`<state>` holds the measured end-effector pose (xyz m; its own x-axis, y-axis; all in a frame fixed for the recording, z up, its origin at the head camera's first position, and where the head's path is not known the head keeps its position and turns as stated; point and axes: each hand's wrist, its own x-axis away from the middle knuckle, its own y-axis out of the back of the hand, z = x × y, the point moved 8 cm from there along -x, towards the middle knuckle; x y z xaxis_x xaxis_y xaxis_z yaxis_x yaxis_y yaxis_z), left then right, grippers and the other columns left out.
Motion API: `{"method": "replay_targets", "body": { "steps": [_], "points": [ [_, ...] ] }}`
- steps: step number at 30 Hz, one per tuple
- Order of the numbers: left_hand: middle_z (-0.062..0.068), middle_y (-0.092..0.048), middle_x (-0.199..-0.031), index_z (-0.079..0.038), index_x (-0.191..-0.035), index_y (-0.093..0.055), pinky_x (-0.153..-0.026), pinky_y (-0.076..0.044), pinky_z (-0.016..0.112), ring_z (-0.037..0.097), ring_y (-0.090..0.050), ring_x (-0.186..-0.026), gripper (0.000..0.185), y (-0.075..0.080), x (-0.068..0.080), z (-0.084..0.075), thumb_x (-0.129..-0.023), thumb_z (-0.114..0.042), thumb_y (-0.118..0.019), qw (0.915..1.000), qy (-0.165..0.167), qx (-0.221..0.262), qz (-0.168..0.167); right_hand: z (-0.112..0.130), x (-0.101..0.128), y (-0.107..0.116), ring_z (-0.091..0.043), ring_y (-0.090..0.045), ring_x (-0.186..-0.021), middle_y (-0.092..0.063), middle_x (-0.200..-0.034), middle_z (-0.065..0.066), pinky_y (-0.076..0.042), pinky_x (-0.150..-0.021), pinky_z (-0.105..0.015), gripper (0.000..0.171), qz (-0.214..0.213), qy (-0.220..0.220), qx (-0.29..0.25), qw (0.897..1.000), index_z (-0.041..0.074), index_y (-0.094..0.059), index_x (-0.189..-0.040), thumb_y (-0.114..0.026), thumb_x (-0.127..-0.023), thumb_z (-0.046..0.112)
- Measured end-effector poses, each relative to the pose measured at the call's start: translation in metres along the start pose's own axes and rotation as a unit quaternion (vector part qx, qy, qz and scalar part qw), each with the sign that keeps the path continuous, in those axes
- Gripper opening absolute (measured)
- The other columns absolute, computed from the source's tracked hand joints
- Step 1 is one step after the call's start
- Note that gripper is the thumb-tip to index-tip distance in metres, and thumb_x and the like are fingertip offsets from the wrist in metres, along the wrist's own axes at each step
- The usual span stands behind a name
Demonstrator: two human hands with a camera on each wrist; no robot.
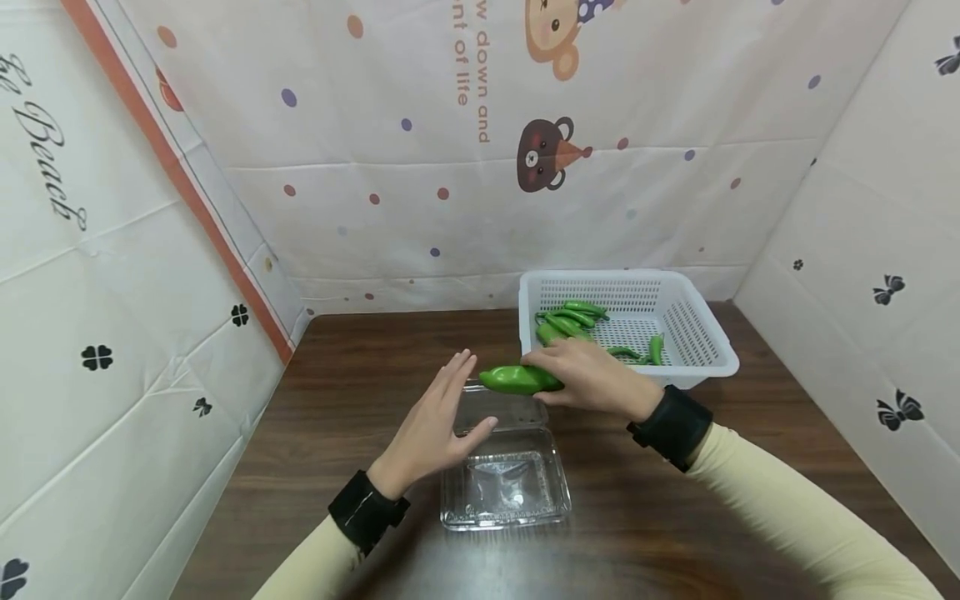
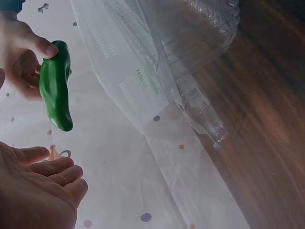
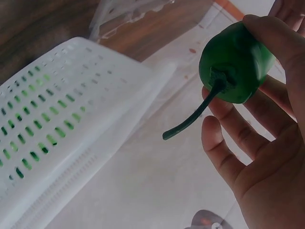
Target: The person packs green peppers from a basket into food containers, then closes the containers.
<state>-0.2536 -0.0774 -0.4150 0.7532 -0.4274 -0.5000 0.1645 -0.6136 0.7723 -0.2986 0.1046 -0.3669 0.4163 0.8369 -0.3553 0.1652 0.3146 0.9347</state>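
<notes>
My right hand point(image 1: 588, 375) grips a large green pepper point(image 1: 517, 380) by its stem end, just in front of the basket. In the right wrist view the pepper point(image 3: 233, 67) shows its curved stem, with thumb and fingers around its wide end. My left hand point(image 1: 431, 425) has its fingers straight and holds nothing; it hovers by the left edge of a clear plastic clamshell box point(image 1: 506, 483). The pepper's tip points toward this hand, with a gap between them. The box lies open on the table, its lid folded back under the pepper.
A white perforated basket point(image 1: 705, 333) with several green peppers point(image 1: 566, 323) stands at the table's back right. The brown wooden table point(image 1: 360, 367) meets printed cloth walls point(image 1: 420, 208) at the back and sides.
</notes>
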Motion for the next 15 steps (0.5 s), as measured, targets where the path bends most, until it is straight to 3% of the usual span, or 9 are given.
{"method": "replay_targets", "body": {
  "steps": [7,15],
  "points": [
    [0.011,-0.022,-0.169,-0.012,-0.165,-0.021,-0.117,-0.037,0.053,0.027,-0.025,-0.154,0.089,0.003,0.013,0.000,-0.097,-0.050,-0.064,0.9998,0.011,-0.006,0.013,0.014,0.001,-0.006,-0.014,-0.057,-0.081,-0.067,-0.099,-0.002,-0.050,-0.067,-0.031,0.050,0.010,0.007,-0.009,1.000,0.009,-0.067,-0.126,-0.085,-0.086,0.033],
    [0.011,-0.024,-0.169,-0.007,-0.163,-0.025,-0.118,-0.035,0.053,0.028,-0.024,-0.154,0.089,0.006,0.028,0.001,-0.096,-0.049,-0.066,0.9993,0.019,-0.017,0.026,0.028,0.001,-0.013,-0.014,-0.060,-0.082,-0.069,-0.100,-0.002,-0.054,-0.071,-0.033,0.052,0.016,0.017,-0.004,1.000,0.008,-0.068,-0.128,-0.086,-0.085,0.033]
  ]
}}
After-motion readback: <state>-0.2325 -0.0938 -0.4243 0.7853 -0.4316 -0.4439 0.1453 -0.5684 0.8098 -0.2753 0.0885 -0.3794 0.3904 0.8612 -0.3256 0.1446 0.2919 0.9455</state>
